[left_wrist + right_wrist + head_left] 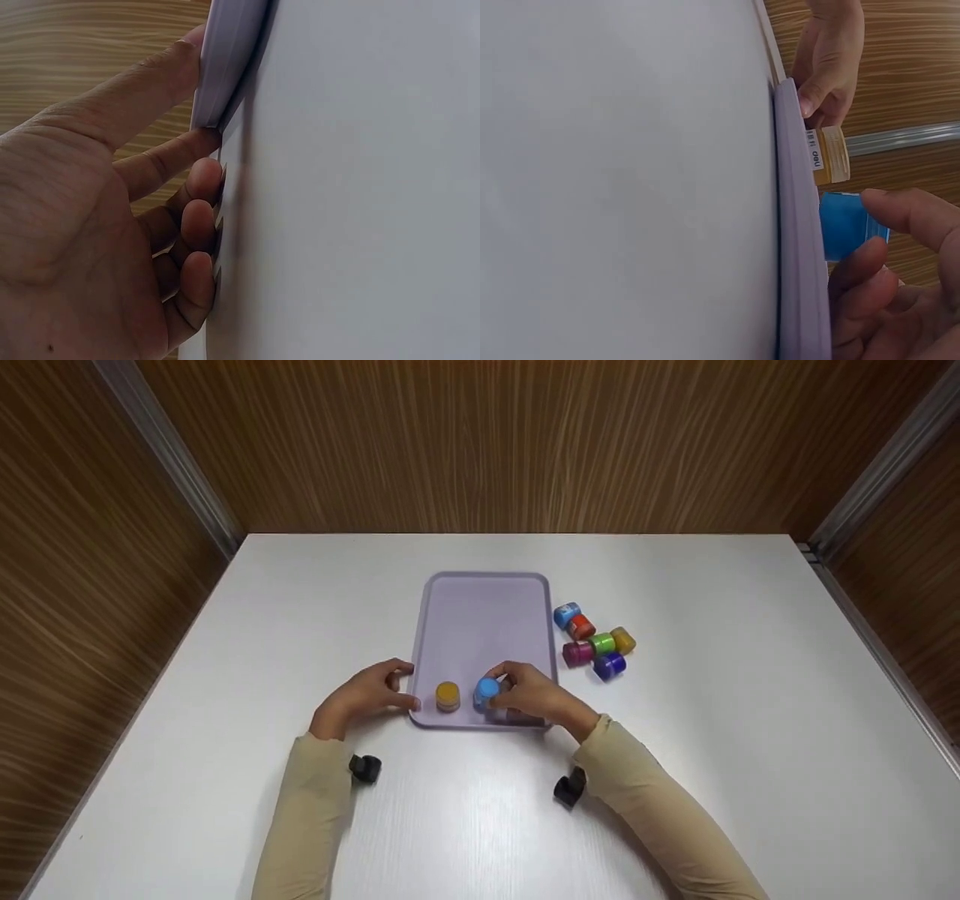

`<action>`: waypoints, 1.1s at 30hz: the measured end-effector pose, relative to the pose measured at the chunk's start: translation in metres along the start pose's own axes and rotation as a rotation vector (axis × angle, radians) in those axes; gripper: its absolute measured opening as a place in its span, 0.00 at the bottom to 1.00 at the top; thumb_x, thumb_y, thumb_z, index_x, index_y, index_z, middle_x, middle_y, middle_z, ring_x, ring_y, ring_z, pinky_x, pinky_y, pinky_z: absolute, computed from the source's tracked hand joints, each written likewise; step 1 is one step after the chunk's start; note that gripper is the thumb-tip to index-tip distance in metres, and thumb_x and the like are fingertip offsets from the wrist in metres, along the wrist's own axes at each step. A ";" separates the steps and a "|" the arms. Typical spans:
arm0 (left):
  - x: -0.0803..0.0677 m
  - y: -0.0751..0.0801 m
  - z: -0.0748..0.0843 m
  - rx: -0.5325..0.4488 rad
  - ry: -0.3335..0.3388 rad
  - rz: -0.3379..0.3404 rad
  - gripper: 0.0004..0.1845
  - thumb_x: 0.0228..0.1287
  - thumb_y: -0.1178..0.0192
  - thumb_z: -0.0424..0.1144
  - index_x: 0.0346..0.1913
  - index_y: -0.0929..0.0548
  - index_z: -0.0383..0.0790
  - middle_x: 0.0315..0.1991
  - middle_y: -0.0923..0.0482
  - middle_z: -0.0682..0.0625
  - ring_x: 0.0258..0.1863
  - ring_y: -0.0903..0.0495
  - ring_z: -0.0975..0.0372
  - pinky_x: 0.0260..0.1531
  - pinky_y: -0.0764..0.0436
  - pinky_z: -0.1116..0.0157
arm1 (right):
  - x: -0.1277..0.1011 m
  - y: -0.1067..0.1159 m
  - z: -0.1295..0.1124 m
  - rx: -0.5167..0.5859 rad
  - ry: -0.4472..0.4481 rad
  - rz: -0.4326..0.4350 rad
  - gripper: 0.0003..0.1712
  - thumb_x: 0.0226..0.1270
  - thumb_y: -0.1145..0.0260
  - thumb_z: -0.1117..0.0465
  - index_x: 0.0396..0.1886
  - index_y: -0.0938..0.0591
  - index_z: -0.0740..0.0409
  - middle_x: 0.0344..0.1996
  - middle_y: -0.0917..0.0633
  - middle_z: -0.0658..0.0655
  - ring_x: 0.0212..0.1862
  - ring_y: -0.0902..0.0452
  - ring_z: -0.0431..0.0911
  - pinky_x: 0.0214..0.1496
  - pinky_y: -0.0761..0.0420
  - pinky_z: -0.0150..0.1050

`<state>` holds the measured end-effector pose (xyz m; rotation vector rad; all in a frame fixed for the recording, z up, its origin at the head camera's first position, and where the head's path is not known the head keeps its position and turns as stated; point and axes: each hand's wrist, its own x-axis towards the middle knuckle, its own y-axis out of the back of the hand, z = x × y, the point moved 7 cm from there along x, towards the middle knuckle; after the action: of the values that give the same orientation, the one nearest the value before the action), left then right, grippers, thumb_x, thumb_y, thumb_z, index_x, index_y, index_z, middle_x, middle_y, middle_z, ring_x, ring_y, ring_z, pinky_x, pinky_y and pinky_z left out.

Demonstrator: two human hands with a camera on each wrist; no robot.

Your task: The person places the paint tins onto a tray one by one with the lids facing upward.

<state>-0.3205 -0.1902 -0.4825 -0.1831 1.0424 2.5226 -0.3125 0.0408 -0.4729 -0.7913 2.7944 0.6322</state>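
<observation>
A lilac tray (484, 615) lies flat on the white table (712, 735). A yellow paint jar (448, 695) and a blue-lidded jar (487, 692) stand upright near its front edge. My left hand (401, 686) pinches the tray's front left rim (225, 67), thumb (150, 82) on top and index finger at the edge. My right hand (504, 690) holds the blue jar (847, 225) between thumb (907, 214) and curled fingers. The right wrist view also shows the yellow jar (829, 156) beside the left hand (825, 60).
Several small paint jars lie in a loose cluster right of the tray, among them a blue one (567, 615), a green one (601, 643) and a purple one (609, 665). Wood-grain walls (480, 442) close the table in at the back and sides.
</observation>
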 end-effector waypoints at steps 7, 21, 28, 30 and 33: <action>-0.001 0.000 0.000 -0.036 0.004 -0.022 0.38 0.54 0.29 0.44 0.67 0.31 0.36 0.32 0.34 0.52 0.34 0.35 0.61 0.42 0.34 0.62 | 0.005 -0.007 0.000 -0.033 -0.014 -0.001 0.21 0.57 0.33 0.68 0.51 0.24 0.65 0.25 0.29 0.50 0.25 0.33 0.39 0.27 0.30 0.29; 0.000 0.001 -0.001 -0.016 0.003 -0.007 0.38 0.54 0.29 0.43 0.66 0.30 0.35 0.31 0.33 0.52 0.33 0.34 0.61 0.39 0.34 0.64 | 0.006 -0.007 -0.001 0.001 -0.013 0.011 0.22 0.56 0.31 0.66 0.52 0.23 0.63 0.24 0.28 0.49 0.24 0.35 0.39 0.26 0.32 0.30; 0.001 0.000 -0.002 -0.016 -0.004 -0.006 0.38 0.53 0.28 0.44 0.66 0.30 0.34 0.31 0.33 0.52 0.33 0.34 0.61 0.39 0.34 0.64 | 0.006 -0.005 0.000 -0.003 -0.002 0.024 0.20 0.59 0.33 0.64 0.51 0.22 0.62 0.24 0.28 0.49 0.23 0.33 0.39 0.26 0.31 0.30; 0.001 0.001 -0.002 -0.013 -0.001 -0.006 0.38 0.54 0.29 0.44 0.66 0.30 0.35 0.32 0.33 0.52 0.33 0.34 0.61 0.39 0.34 0.64 | 0.006 -0.006 0.000 -0.005 0.007 0.015 0.19 0.60 0.34 0.65 0.52 0.23 0.63 0.23 0.28 0.49 0.22 0.34 0.39 0.26 0.31 0.30; 0.000 0.001 -0.001 -0.021 0.006 -0.010 0.38 0.54 0.29 0.44 0.67 0.30 0.35 0.32 0.33 0.51 0.34 0.34 0.61 0.39 0.34 0.63 | 0.006 -0.006 0.000 -0.002 0.018 0.007 0.19 0.60 0.34 0.66 0.51 0.23 0.63 0.22 0.28 0.49 0.22 0.34 0.38 0.26 0.31 0.30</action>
<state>-0.3209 -0.1912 -0.4826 -0.2021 1.0151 2.5262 -0.3145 0.0334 -0.4761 -0.7923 2.8139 0.6325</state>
